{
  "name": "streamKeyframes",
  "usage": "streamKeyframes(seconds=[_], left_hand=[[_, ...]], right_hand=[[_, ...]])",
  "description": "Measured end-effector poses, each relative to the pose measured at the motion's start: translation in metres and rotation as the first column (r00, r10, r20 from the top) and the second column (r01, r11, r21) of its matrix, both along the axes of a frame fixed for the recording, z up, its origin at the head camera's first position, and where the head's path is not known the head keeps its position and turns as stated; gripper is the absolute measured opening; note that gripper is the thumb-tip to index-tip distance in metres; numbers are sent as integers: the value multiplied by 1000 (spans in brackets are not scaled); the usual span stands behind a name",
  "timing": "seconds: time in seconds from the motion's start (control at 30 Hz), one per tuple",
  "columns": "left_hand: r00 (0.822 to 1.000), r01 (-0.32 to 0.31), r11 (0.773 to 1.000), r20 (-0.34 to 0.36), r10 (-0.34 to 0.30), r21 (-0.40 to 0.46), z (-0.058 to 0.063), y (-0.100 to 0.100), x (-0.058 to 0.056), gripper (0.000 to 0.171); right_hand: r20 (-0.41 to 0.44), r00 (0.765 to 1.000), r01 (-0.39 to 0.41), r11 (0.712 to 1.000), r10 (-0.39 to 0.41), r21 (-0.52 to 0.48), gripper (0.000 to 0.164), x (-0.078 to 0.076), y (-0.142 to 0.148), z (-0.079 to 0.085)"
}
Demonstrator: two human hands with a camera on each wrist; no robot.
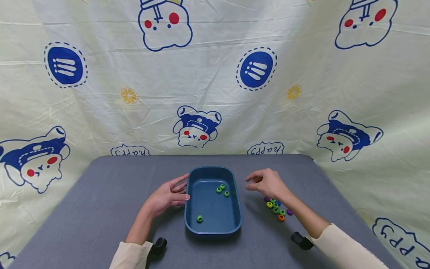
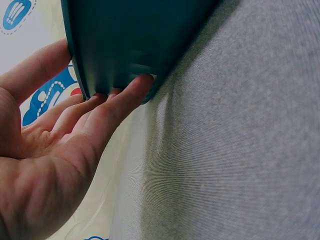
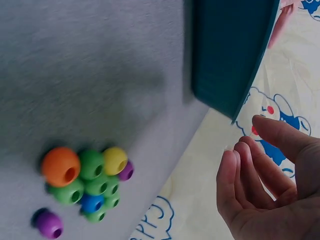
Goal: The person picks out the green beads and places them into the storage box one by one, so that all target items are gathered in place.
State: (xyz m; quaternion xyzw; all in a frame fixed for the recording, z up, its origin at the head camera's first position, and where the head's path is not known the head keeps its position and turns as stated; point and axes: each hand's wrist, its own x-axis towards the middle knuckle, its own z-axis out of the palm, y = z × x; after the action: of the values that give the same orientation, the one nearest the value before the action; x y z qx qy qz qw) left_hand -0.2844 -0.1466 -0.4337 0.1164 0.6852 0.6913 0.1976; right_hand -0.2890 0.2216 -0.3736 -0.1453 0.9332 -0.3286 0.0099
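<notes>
A dark blue tray (image 1: 213, 228) with a raised rim stands at the middle of the table, several green beads (image 1: 219, 190) lying inside it. My left hand (image 1: 168, 197) rests against the tray's left outer wall, fingers spread and mostly straight; in the left wrist view the fingertips (image 2: 145, 80) touch that wall. To the right of the tray hovers my right hand (image 1: 268, 183), fingers loosely bent and thumb apart from them. Nothing shows between its fingers in the right wrist view. Below that hand lies a cluster of coloured beads (image 3: 95, 185), partly hidden by the hand in the head view.
The loose beads include an orange bead (image 1: 281, 218), a yellow bead (image 3: 115, 160), a blue one, green ones and a purple bead (image 3: 49, 224) set slightly apart. A grey cloth (image 1: 100, 209) covers the table. Behind it hangs a printed curtain (image 1: 215, 82).
</notes>
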Motion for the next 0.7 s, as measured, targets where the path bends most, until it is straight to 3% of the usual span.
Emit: streamKeyframes(seconds=[0.7], left_hand=[[1000,9,1000,8,-9,10,0,0,-1,77]], right_hand=[[13,997,71,993,-72,90,27,14,55,-15]])
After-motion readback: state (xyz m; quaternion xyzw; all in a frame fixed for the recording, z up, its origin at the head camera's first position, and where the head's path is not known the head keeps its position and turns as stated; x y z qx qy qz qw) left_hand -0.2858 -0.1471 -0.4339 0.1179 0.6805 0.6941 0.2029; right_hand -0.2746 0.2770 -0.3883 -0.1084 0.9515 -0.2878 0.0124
